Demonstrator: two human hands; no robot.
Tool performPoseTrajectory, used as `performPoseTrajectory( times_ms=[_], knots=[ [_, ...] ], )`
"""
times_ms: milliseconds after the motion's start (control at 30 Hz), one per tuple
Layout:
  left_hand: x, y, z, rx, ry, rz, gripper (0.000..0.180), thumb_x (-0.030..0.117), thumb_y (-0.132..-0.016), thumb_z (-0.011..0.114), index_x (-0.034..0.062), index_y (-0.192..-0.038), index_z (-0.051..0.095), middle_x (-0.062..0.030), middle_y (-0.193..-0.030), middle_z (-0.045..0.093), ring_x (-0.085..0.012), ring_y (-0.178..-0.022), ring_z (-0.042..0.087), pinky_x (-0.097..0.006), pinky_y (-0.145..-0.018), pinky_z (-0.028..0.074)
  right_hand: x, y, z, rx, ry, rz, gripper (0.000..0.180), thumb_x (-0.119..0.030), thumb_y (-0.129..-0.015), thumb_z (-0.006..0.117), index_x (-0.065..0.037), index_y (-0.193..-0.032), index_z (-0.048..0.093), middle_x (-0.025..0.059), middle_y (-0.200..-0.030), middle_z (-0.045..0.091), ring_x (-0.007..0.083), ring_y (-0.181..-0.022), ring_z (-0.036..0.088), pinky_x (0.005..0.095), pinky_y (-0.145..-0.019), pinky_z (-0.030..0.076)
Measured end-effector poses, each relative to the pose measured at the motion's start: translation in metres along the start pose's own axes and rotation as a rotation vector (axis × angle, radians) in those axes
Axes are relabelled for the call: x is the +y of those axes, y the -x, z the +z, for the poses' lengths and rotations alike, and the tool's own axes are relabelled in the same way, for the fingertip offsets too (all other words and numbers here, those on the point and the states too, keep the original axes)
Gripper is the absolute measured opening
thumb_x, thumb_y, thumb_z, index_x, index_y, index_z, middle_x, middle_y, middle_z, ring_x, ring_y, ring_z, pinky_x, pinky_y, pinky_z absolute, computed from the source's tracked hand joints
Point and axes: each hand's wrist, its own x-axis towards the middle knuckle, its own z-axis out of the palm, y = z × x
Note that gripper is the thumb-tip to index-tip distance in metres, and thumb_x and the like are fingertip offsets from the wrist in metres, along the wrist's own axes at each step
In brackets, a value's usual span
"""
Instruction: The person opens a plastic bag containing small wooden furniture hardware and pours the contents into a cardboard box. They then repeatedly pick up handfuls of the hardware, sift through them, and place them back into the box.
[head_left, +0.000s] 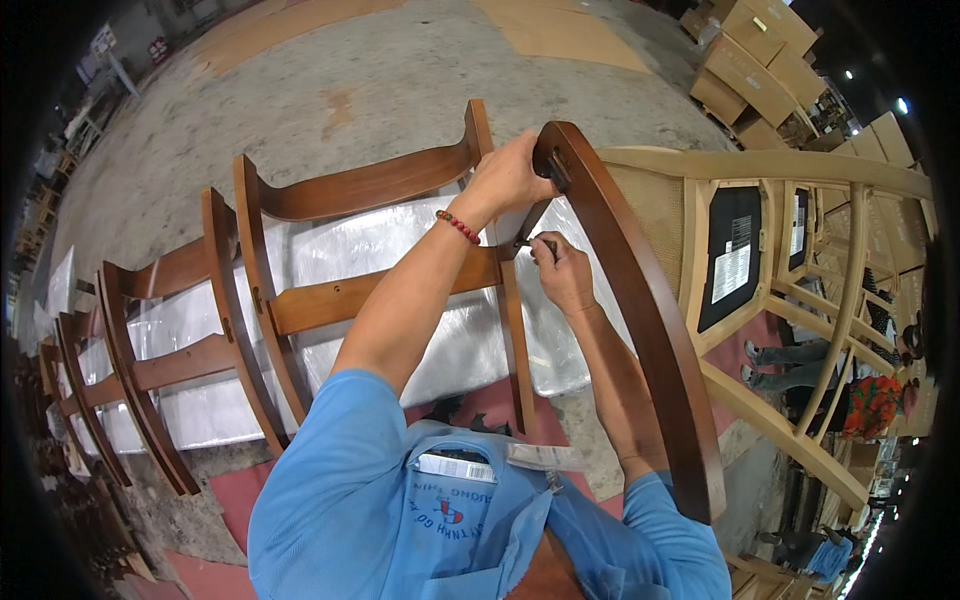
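My left hand [512, 180], with a beaded bracelet at the wrist, grips the upper end of a curved dark-brown wooden side piece [645, 270]. This piece slants down past my right arm and belongs to a chair frame. Below it my right hand [566, 275] is closed, pinching a small dark metal tool [548, 246] whose exact kind I cannot make out. The tool is close to the joint where a brown cross rail [385, 295] meets an upright [516, 350]. The fingers of my left hand are partly hidden behind the wood.
More brown chair frames [222, 300] stand in a row at the left on a plastic-wrapped surface [440, 360]. Light wooden chairs [775, 390] with a black panel [730, 255] crowd the right. Cardboard boxes [750, 65] are stacked behind. Another person [870, 405] is at the far right.
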Motion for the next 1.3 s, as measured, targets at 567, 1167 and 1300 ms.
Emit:
performPoseTrajectory(
  times_ms=[567,1167,1300],
  knots=[
    [0.007,0.002,0.014,0.223,0.255,0.058,0.042,0.019,-0.067,0.069,0.0020,-0.105,0.058,-0.0210,-0.096,0.065,-0.0362,-0.094,0.062,-0.039,-0.079,0.049,-0.017,0.069,-0.147,0.039,-0.666,0.275,0.037,-0.033,-0.089,0.053,0.000,-0.105,0.056,0.0089,-0.081,0.061,0.0132,-0.066,0.055,0.0268,-0.057,0.047],
    [-0.115,0.162,0.032,0.012,-0.596,-0.611,0.094,0.051,-0.067,0.074,0.0151,-0.143,0.033,-0.0131,-0.152,0.025,-0.0279,-0.139,0.026,-0.058,-0.106,0.024,-0.127,0.111,-0.186,-0.480,-0.838,0.322,0.041,-0.041,-0.092,0.049,-0.004,-0.109,0.057,0.0107,-0.085,0.067,0.0100,-0.061,0.057,0.0237,-0.052,0.047],
    [-0.146,0.206,0.029,0.047,-0.839,-0.684,0.087,0.049,-0.065,0.078,0.0212,-0.137,0.038,-0.0027,-0.141,0.039,-0.0233,-0.135,0.031,-0.061,-0.101,0.027,-0.146,0.089,-0.184,-0.443,-0.601,0.463,0.040,-0.042,-0.086,0.057,-0.003,-0.081,0.063,0.0067,-0.069,0.064,0.0114,-0.060,0.059,0.0251,-0.051,0.045]
  ],
)
